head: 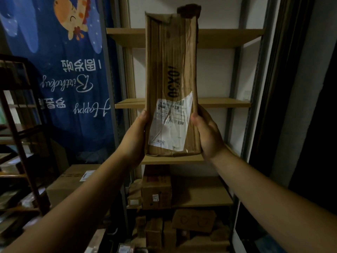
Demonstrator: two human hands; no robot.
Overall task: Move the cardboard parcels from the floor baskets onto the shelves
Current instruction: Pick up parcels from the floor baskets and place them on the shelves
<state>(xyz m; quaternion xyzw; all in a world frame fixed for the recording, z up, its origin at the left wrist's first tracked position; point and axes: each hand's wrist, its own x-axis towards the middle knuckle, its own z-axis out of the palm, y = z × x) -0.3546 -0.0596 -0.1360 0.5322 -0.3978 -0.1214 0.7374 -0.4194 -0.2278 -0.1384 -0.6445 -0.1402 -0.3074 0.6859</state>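
The metal shelving point(228, 103) with wooden boards fills the middle of your view. Its three upper boards are bare where you can see them. Left of it hangs a blue birthday banner point(73, 79), printed upside down. At the far left edge stands a dark wooden rack point(20, 125), holding things that are too dark to name.

The long cardboard parcel point(171, 61) is in your two hands, upright, in front of the middle of the shelving. Its torn upper end rises above the front edge of the top board. Its lower end is level with the front edge of the third board. I cannot tell whether it touches that board.

A large carton point(71, 181) stands below the banner, just beside the left post of the shelving. A smaller brown box point(156, 190) stands at the left end of the fourth board, and more cardboard lies on the level under it.

Your left hand point(135, 136) grips the left side of the parcel near its lower end, with the thumb on the front face. Your right hand point(209, 132) grips the right side at the same height, fingers curled round the edge. Between your hands, a white shipping label point(171, 123) is stuck on the front face of the parcel.
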